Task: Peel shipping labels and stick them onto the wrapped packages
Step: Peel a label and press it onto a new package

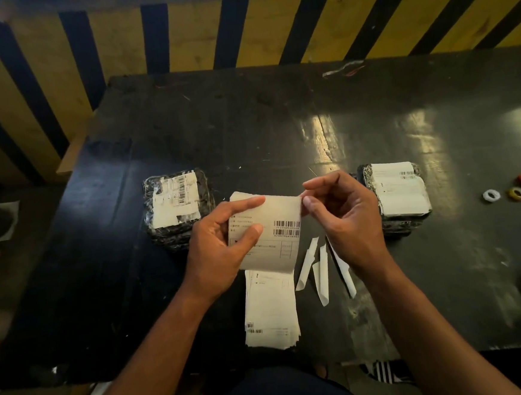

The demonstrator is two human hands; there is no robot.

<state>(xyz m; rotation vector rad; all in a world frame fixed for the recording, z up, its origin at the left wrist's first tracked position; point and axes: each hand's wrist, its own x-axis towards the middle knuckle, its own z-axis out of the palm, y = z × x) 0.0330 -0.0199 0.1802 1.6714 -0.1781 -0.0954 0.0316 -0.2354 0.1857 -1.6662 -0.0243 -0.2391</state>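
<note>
2 hands on 1 flimsy label (274,227): left hand (216,247) grips its side, right hand (345,218) pinches the top corner to peel.

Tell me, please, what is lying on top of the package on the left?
A white label with barcodes lies on the left package, crooked. The left hand covers the package's near right corner.

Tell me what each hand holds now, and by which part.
The left hand grips the shipping label by its left edge; the right hand pinches its top right corner.
</note>
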